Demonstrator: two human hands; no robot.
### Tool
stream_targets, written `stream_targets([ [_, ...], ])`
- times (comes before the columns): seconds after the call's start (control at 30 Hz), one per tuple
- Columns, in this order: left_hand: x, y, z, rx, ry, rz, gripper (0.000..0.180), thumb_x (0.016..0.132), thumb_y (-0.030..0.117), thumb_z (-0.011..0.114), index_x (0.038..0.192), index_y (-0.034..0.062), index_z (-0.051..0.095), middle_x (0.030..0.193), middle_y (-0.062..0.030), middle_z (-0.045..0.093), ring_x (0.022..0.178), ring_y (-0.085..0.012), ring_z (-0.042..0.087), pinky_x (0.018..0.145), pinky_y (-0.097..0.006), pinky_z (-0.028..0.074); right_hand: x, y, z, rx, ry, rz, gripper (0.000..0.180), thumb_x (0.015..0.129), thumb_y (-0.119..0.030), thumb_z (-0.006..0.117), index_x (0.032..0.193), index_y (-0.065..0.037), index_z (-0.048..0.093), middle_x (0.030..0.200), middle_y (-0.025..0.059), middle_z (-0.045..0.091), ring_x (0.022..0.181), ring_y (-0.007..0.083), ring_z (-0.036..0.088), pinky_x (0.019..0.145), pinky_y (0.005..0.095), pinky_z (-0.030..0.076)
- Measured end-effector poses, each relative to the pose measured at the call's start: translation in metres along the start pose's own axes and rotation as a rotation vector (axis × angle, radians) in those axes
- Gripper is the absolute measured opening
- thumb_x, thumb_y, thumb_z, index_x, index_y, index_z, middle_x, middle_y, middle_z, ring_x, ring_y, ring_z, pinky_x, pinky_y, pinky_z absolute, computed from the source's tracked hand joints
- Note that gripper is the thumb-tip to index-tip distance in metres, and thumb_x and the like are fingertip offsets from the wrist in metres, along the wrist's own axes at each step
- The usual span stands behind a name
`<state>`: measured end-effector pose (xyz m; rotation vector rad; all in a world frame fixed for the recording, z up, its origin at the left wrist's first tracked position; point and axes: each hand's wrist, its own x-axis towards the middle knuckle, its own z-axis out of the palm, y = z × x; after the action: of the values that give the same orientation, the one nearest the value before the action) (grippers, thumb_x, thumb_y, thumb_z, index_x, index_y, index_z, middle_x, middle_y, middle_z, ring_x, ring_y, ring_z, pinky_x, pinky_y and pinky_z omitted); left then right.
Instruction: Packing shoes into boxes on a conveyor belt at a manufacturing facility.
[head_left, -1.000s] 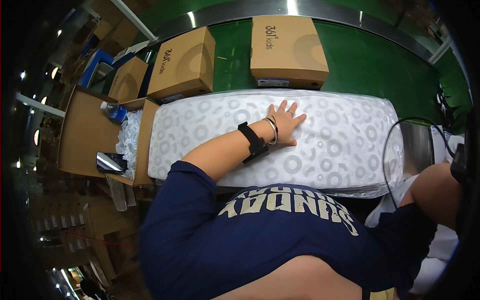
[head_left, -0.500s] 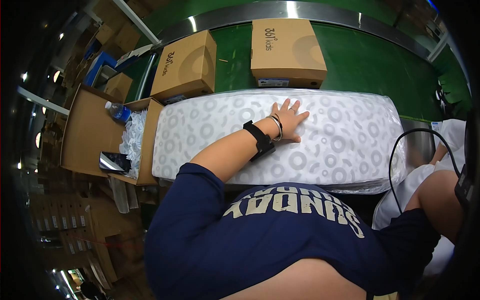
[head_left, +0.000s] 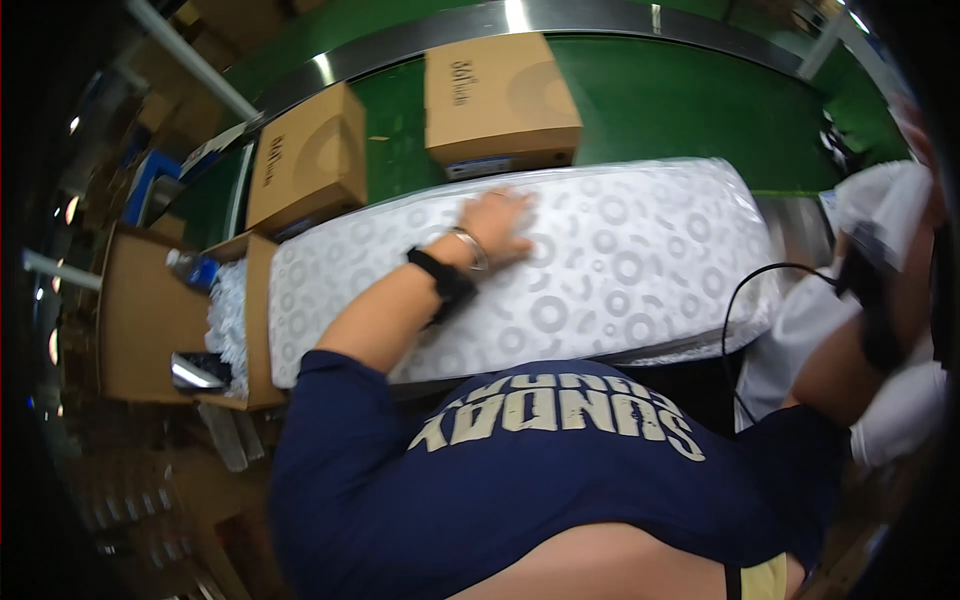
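1. Package (head_left: 620, 270), one long white bundle printed with grey rings, lies under the left hand (head_left: 495, 225); that grip is flat and open, palm pressing it.
2. Right hand (head_left: 870, 275): its grip closes on a dark device; exact hold unclear.
3. Step, likely: steadying the package; next calls for firm sliding.
4. Beyond the left grip: two cardboard boxes (head_left: 500, 95) on the green belt (head_left: 690, 100).

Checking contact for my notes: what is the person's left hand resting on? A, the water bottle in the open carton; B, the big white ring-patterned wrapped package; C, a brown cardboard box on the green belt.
B: the left hand lies flat on the white ring-patterned package.
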<state>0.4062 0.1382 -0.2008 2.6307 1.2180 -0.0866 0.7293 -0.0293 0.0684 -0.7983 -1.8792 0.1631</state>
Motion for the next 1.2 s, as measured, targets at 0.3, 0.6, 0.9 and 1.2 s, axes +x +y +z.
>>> stream_targets([
  [0.3, -0.022, -0.128, -0.017, -0.199, -0.315, -0.453, 0.086, 0.065, 0.054, 0.066, 0.129, 0.0046, 0.037, 0.128, -0.0199, 0.042, 0.118, -0.032, 0.041, 0.097, -0.04, 0.033, -0.242, 0.2, 0.009, -0.722, -0.662, 1.388, 0.086, 0.073, -0.043, 0.062, 0.131, 0.008, 0.024, 0.117, 0.0294, 0.047, 0.106, 0.0384, 0.05, 0.09, 0.0364, 0.04],
  [0.6, -0.021, -0.131, -0.009, -0.297, -0.27, -0.452, 0.092, 0.061, 0.05, 0.069, 0.127, -0.0037, 0.036, 0.123, -0.0238, 0.046, 0.113, -0.0312, 0.047, 0.094, -0.033, 0.037, -0.276, 0.207, 0.031, -0.701, -0.169, 1.512, 0.084, 0.074, -0.051, 0.05, 0.134, 0.002, 0.025, 0.115, 0.0259, 0.05, 0.103, 0.0345, 0.052, 0.089, 0.038, 0.039],
  [0.9, -0.019, -0.13, -0.012, -0.263, -0.274, -0.493, 0.095, 0.061, 0.053, 0.07, 0.128, -0.0041, 0.035, 0.128, -0.0226, 0.042, 0.119, -0.0303, 0.041, 0.099, -0.033, 0.033, -0.295, 0.207, 0.046, -1.148, -0.03, 1.322, 0.032, 0.083, -0.023, 0.045, 0.104, -0.002, 0.057, 0.102, 0.018, 0.056, 0.094, 0.0323, 0.054, 0.08, 0.0422, 0.043],
  [1.2, -0.028, -0.106, -0.008, -0.041, -0.155, -0.459, 0.086, 0.06, 0.066, 0.061, 0.121, 0.0073, 0.046, 0.124, -0.0162, 0.047, 0.117, -0.031, 0.043, 0.095, -0.042, 0.034, -0.345, 0.216, 0.008, -1.329, -0.387, 0.812, 0.017, 0.072, -0.016, 0.058, 0.081, -0.006, 0.068, 0.095, 0.0185, 0.06, 0.096, 0.0326, 0.053, 0.087, 0.0369, 0.04],
])
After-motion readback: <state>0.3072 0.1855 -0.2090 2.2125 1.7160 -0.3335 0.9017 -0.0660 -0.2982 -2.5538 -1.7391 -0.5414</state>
